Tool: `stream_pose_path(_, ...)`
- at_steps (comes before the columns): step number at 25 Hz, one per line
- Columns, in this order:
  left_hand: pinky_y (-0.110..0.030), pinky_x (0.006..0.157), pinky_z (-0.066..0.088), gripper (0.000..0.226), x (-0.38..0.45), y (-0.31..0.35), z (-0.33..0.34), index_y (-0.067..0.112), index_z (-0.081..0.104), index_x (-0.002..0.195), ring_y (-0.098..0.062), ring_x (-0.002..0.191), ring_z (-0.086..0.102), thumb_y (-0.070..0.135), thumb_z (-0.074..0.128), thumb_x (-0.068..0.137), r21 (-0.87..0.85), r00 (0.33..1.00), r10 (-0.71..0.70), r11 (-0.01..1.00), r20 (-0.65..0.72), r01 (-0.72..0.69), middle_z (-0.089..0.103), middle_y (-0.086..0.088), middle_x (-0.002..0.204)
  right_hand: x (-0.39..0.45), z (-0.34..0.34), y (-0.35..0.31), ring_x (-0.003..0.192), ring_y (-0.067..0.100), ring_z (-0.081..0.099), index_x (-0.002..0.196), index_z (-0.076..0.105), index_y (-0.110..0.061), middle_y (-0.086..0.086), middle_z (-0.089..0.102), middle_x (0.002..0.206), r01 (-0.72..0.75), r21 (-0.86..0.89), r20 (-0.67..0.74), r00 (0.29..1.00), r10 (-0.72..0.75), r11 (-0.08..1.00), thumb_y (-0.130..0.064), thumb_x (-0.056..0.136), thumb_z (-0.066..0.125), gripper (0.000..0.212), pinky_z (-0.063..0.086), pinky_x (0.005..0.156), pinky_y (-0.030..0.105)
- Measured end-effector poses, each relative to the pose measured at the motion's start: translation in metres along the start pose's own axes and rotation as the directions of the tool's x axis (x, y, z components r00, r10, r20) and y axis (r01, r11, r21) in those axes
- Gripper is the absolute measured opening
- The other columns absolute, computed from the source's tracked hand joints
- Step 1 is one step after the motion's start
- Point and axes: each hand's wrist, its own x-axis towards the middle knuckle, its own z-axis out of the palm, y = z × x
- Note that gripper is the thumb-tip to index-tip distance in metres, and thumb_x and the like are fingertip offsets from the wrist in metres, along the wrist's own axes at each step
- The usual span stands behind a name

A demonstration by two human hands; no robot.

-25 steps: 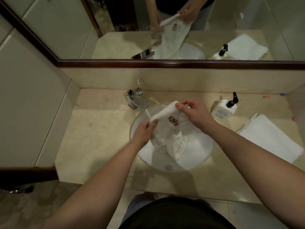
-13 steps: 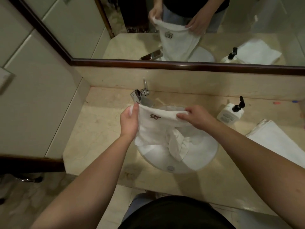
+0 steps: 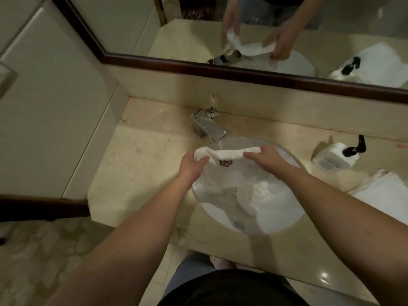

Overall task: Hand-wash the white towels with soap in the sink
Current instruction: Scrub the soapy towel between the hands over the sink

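A white towel [image 3: 231,171] with a dark embroidered logo hangs spread over the round white sink [image 3: 284,221]. My left hand [image 3: 192,165] grips its upper left corner and my right hand [image 3: 263,159] grips its upper right edge. The top hem is stretched between both hands just below the chrome faucet [image 3: 207,127], from which a thin stream of water runs onto the hem. The towel's lower part drapes crumpled into the basin. A white soap pump bottle [image 3: 335,159] with a black pump stands on the counter to the right of the sink.
Folded white towels [image 3: 384,193] lie on the beige marble counter [image 3: 141,168] at the far right. A dark-framed mirror [image 3: 242,29] runs along the back wall above a low backsplash. The counter's left end meets a tiled wall; tiled floor lies below.
The towel has been lowered and held flatter under the faucet, its top hem now stretched wide between both hands. The camera has tipped down and closer to the sink.
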Motion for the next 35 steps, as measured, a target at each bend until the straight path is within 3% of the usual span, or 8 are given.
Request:
stream_pose_path(4, -0.038, 0.087, 0.055, 0.024, 0.028, -0.009, -0.010, 0.010, 0.064, 0.117, -0.030, 0.104, 0.065, 0.025, 0.057, 0.100, 0.004, 0.996, 0.087, 0.996, -0.005, -0.087, 0.068, -0.005, 0.103, 0.033, 0.017, -0.012, 0.091, 0.023, 0.057, 0.116, 0.051, -0.007, 0.006, 0.058, 0.106, -0.007, -0.163, -0.017, 1.000, 0.004, 0.987, -0.028, 0.094, 0.063, 0.033, 0.042, 0.070, 0.031)
stream_pose_path(7, -0.027, 0.083, 0.042, 0.036, 0.047, -0.010, -0.016, 0.009, 0.051, 0.136, -0.033, 0.114, 0.059, 0.029, 0.040, 0.107, 0.254, 0.984, 0.156, 0.952, 0.079, -0.172, 0.063, -0.012, 0.115, 0.054, 0.023, -0.014, 0.100, 0.031, 0.058, 0.127, 0.051, -0.004, 0.009, 0.057, 0.106, 0.000, -0.217, -0.148, 0.988, -0.033, 0.976, -0.030, 0.098, 0.056, 0.039, 0.036, 0.072, 0.029)
stream_pose_path(11, -0.033, 0.066, 0.038, 0.031, 0.075, -0.013, -0.028, 0.010, 0.049, 0.125, -0.038, 0.091, 0.065, 0.032, 0.036, 0.108, 0.458, 0.971, 0.225, 0.857, 0.080, -0.236, 0.063, -0.015, 0.090, 0.072, 0.034, -0.022, 0.095, 0.034, 0.060, 0.122, 0.055, -0.003, 0.019, 0.065, 0.108, -0.027, -0.223, -0.288, 0.957, -0.039, 0.974, -0.036, 0.100, 0.052, 0.039, 0.037, 0.073, 0.030)
stream_pose_path(15, -0.036, 0.066, 0.036, 0.034, 0.088, -0.012, -0.032, 0.010, 0.053, 0.120, -0.041, 0.089, 0.064, 0.036, 0.035, 0.108, 0.676, 0.958, 0.283, 0.697, 0.044, -0.237, 0.068, -0.022, 0.094, 0.087, 0.041, -0.032, 0.103, 0.040, 0.061, 0.111, 0.065, 0.005, 0.027, 0.066, 0.109, -0.095, -0.282, -0.203, 0.978, 0.037, 0.955, -0.048, 0.102, 0.043, 0.057, 0.037, 0.073, 0.030)
stream_pose_path(20, -0.031, 0.067, 0.033, 0.038, 0.101, -0.013, -0.027, 0.006, 0.061, 0.095, -0.034, 0.089, 0.062, 0.043, 0.052, 0.101, 0.355, 1.000, -0.008, 0.935, -0.028, 0.017, 0.067, -0.017, 0.093, 0.097, 0.036, -0.038, 0.111, 0.035, 0.061, 0.121, 0.063, -0.002, 0.020, 0.064, 0.121, -0.130, -0.122, -0.049, 0.991, 0.125, 0.984, -0.053, 0.096, 0.053, 0.058, 0.048, 0.088, 0.037)
stream_pose_path(23, -0.025, 0.060, 0.043, 0.020, 0.108, -0.019, -0.029, 0.010, 0.067, 0.086, -0.023, 0.078, 0.064, 0.027, 0.077, 0.085, 0.167, 0.983, -0.149, 0.977, 0.110, 0.130, 0.070, -0.011, 0.089, 0.096, 0.029, -0.030, 0.101, 0.028, 0.065, 0.119, 0.063, -0.011, 0.013, 0.067, 0.114, -0.068, 0.026, 0.066, 0.996, 0.066, 0.997, -0.034, 0.087, 0.073, 0.041, 0.055, 0.087, 0.041)
stream_pose_path(30, -0.042, 0.076, 0.044, 0.035, 0.108, -0.026, -0.032, 0.002, 0.060, 0.102, -0.040, 0.095, 0.061, 0.032, 0.043, 0.106, 0.541, 0.993, 0.120, 0.835, 0.007, -0.104, 0.066, -0.024, 0.098, 0.096, 0.024, -0.024, 0.087, 0.026, 0.058, 0.113, 0.067, -0.004, 0.013, 0.064, 0.100, -0.151, -0.201, -0.017, 0.988, 0.151, 0.968, -0.032, 0.095, 0.064, 0.034, 0.042, 0.073, 0.030)
stream_pose_path(35, -0.033, 0.067, 0.033, 0.040, 0.109, -0.031, -0.025, 0.011, 0.048, 0.072, -0.029, 0.078, 0.055, 0.039, 0.060, 0.098, 0.223, 0.998, -0.048, 0.973, -0.031, 0.053, 0.058, -0.015, 0.080, 0.090, 0.025, -0.025, 0.098, 0.032, 0.064, 0.116, 0.066, -0.005, 0.014, 0.067, 0.108, -0.016, -0.087, -0.028, 1.000, 0.014, 0.996, -0.043, 0.100, 0.050, 0.044, 0.050, 0.082, 0.036)
